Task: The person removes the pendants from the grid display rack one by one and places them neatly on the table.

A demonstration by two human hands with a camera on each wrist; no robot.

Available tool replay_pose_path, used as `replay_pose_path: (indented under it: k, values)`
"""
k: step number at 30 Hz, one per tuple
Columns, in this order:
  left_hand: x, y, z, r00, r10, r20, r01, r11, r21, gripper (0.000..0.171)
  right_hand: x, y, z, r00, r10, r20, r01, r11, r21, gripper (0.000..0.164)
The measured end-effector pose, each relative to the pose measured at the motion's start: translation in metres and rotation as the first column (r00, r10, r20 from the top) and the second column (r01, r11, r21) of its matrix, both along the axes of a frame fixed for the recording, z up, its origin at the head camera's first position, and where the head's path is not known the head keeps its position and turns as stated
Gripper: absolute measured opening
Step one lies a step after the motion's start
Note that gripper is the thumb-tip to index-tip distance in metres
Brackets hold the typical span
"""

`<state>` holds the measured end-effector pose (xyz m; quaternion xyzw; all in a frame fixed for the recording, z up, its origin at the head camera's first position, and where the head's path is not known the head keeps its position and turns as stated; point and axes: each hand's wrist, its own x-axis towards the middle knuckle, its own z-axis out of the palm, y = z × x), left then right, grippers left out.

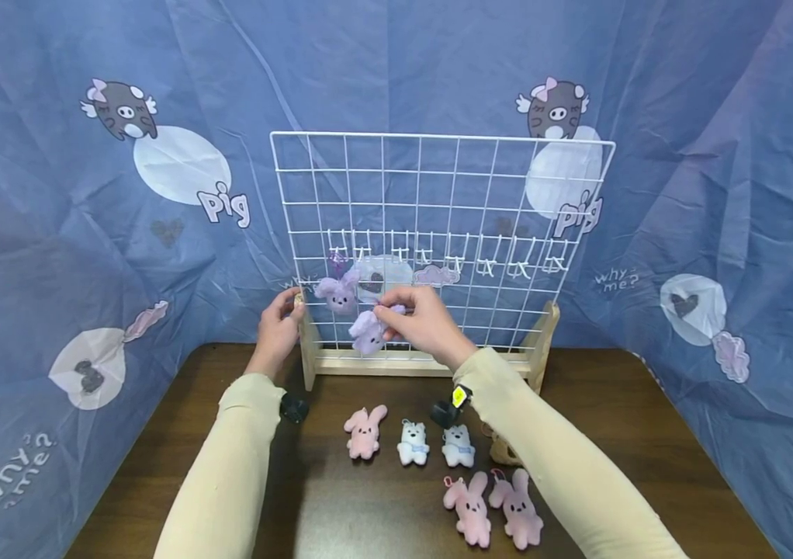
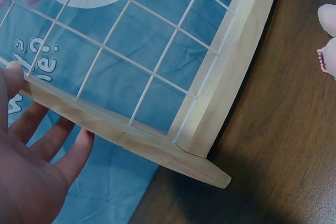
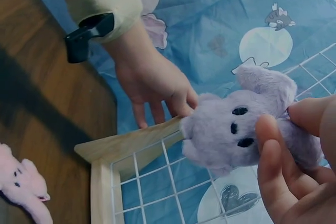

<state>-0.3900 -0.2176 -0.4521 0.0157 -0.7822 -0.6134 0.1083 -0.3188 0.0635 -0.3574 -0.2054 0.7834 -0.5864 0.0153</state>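
My left hand (image 1: 279, 330) grips the wooden side post (image 2: 121, 135) of the rack's stand, thumb in front and fingers behind it. My right hand (image 1: 426, 320) pinches a purple plush bunny keychain (image 3: 231, 129) between thumb and fingers, in front of the white wire grid (image 1: 438, 169). In the right wrist view its face shows, and the fingers cover part of the body. Just up and left of it, another purple plush bunny (image 1: 338, 295) hangs by a purple loop from a hook at the row's left end.
Several white hooks (image 1: 486, 266) line the grid. On the brown table (image 1: 341, 512) lie pink plush bunnies (image 1: 365, 432), two white plush bears (image 1: 413, 443) and a brown plush (image 1: 503, 450) partly behind the right sleeve. A patterned blue cloth (image 1: 466, 62) hangs behind.
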Motion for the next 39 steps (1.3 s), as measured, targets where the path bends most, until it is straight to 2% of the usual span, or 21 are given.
replay_pose_path:
  k: [13, 23, 34, 39]
  values:
    - [0.001, 0.0, 0.0, 1.0, 0.007, 0.008, -0.007, 1.0, -0.012, 0.042, 0.012, 0.013, -0.018, 0.997, 0.007, 0.078, -0.009, 1.0, 0.027, 0.014]
    - [0.002, 0.0, 0.0, 1.0, 0.005, 0.019, -0.005, 1.0, -0.002, 0.043, 0.022, 0.025, -0.037, 0.997, -0.017, 0.079, 0.008, 0.994, 0.113, 0.011]
    - [0.002, 0.0, 0.0, 1.0, 0.003, 0.014, -0.003, 1.0, -0.002, 0.043, 0.035, 0.034, -0.062, 1.0, -0.013, 0.018, 0.009, 0.978, 0.211, 0.009]
    - [0.002, 0.001, 0.002, 1.0, 0.007, 0.018, -0.007, 1.0, 0.006, 0.043, 0.041, 0.038, -0.071, 0.999, 0.003, 0.05, -0.014, 0.973, 0.232, 0.009]
